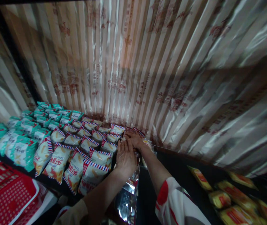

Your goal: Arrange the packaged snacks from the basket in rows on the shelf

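My left hand (125, 159) lies over a row of dark-red and silver packets, its fingers stretched forward. Just beyond it, my right hand (134, 140) rests on the far end of the same row, fingers extended and partly overlapping the left. A dark-red packet (138, 132) shows past the right hand's knuckles. Below my left wrist, shiny silver packets (126, 203) run toward me; what lies right under the palms is hidden. Beside the left hand stand several white snack bags (93, 173) with blue-striped tops, in rows.
Several teal snack bags (25, 151) stand in rows at the far left. A red shopping basket (9, 193) sits at the lower left. Yellow packets (236, 215) lie on the dark shelf (175, 165) at the right. A striped, plastic-wrapped backing (133, 62) rises behind.
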The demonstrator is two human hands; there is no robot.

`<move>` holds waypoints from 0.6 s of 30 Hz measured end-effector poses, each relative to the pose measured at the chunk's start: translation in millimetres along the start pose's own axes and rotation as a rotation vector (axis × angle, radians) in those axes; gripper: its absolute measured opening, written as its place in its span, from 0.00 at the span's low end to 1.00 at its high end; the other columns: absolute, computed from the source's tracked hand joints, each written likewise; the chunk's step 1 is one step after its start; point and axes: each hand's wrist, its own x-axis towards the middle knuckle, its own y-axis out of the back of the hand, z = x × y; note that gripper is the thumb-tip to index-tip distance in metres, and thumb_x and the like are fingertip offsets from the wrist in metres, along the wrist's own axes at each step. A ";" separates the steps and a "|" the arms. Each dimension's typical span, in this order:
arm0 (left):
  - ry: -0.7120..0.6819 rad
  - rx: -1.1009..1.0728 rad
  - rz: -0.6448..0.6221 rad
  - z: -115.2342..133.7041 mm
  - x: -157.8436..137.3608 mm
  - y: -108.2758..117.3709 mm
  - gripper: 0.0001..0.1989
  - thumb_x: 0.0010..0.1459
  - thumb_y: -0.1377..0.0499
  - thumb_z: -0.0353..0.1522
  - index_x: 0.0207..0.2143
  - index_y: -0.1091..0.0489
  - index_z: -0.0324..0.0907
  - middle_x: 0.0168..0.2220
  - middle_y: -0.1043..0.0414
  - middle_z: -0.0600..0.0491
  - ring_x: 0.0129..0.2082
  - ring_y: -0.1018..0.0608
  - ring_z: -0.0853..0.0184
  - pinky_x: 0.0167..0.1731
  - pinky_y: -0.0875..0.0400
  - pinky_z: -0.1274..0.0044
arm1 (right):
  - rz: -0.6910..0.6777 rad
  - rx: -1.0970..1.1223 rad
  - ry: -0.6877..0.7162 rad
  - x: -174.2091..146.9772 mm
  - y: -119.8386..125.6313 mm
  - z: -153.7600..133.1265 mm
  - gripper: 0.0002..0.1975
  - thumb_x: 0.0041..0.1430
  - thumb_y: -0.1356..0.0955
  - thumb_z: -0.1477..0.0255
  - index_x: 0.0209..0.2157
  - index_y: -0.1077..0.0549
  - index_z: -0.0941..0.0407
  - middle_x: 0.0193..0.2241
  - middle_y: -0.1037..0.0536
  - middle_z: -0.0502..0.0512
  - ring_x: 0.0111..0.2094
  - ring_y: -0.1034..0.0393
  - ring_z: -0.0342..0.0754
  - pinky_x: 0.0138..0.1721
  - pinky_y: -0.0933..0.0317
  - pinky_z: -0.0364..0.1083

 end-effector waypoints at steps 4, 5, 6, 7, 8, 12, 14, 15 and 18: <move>-0.022 0.036 0.083 -2.4 -3.3 -7.1 0.33 0.58 0.51 0.36 0.61 0.53 0.24 0.61 0.47 0.30 0.62 0.45 0.51 0.61 0.56 0.59 | -0.098 0.074 -0.042 2.5 10.4 -6.0 0.17 0.63 0.43 0.65 0.43 0.25 0.49 0.50 0.26 0.52 0.52 0.36 0.49 0.55 0.49 0.52; -0.026 0.043 0.087 -2.8 -4.4 -8.4 0.33 0.58 0.51 0.36 0.61 0.53 0.24 0.61 0.48 0.30 0.62 0.44 0.50 0.61 0.55 0.59 | -0.105 0.085 -0.056 3.5 12.4 -6.9 0.18 0.63 0.43 0.64 0.44 0.25 0.49 0.49 0.25 0.52 0.51 0.34 0.49 0.54 0.48 0.50; -0.030 0.047 0.084 -3.2 -5.2 -9.2 0.34 0.58 0.51 0.36 0.61 0.53 0.24 0.61 0.47 0.30 0.62 0.44 0.50 0.60 0.54 0.59 | -0.108 0.089 -0.067 4.4 14.2 -7.8 0.19 0.64 0.44 0.63 0.44 0.25 0.49 0.48 0.25 0.52 0.50 0.34 0.49 0.54 0.46 0.50; -0.035 0.050 0.078 -3.5 -5.7 -9.4 0.34 0.58 0.51 0.36 0.61 0.54 0.23 0.60 0.47 0.30 0.62 0.43 0.50 0.60 0.54 0.59 | -0.113 0.092 -0.076 5.0 15.6 -8.6 0.19 0.64 0.44 0.62 0.44 0.25 0.49 0.48 0.25 0.51 0.49 0.33 0.50 0.53 0.46 0.50; -0.036 0.053 0.071 -3.6 -5.8 -9.1 0.34 0.58 0.51 0.36 0.62 0.54 0.23 0.60 0.47 0.30 0.61 0.42 0.50 0.60 0.54 0.59 | -0.120 0.098 -0.087 5.3 16.8 -9.5 0.20 0.63 0.45 0.61 0.44 0.25 0.48 0.48 0.25 0.51 0.50 0.34 0.51 0.53 0.46 0.51; -0.012 0.068 0.041 -4.2 -3.3 -6.2 0.34 0.58 0.51 0.38 0.61 0.53 0.23 0.59 0.45 0.29 0.61 0.41 0.50 0.60 0.55 0.59 | -0.107 0.116 -0.146 3.3 20.0 -14.5 0.20 0.63 0.44 0.58 0.47 0.27 0.45 0.56 0.32 0.51 0.57 0.41 0.56 0.56 0.52 0.61; 0.001 0.067 0.029 -4.5 -2.4 -5.3 0.34 0.58 0.51 0.38 0.61 0.51 0.23 0.59 0.45 0.29 0.61 0.43 0.49 0.60 0.55 0.59 | -0.066 0.143 -0.158 1.2 20.3 -17.3 0.20 0.62 0.43 0.58 0.52 0.31 0.46 0.58 0.35 0.52 0.60 0.46 0.57 0.57 0.58 0.65; 0.003 0.062 0.028 -4.7 -2.3 -5.1 0.34 0.58 0.51 0.38 0.61 0.51 0.23 0.59 0.45 0.29 0.62 0.44 0.48 0.60 0.55 0.59 | -0.039 0.165 -0.157 0.2 20.2 -18.4 0.21 0.62 0.42 0.58 0.54 0.33 0.47 0.59 0.36 0.53 0.60 0.47 0.57 0.58 0.60 0.66; 0.000 0.042 0.046 -4.8 -3.5 -4.6 0.34 0.58 0.51 0.38 0.61 0.52 0.24 0.60 0.46 0.30 0.63 0.46 0.48 0.60 0.54 0.59 | 0.064 0.213 -0.150 -2.0 20.0 -20.0 0.22 0.62 0.41 0.59 0.55 0.36 0.50 0.57 0.34 0.56 0.60 0.45 0.55 0.59 0.63 0.65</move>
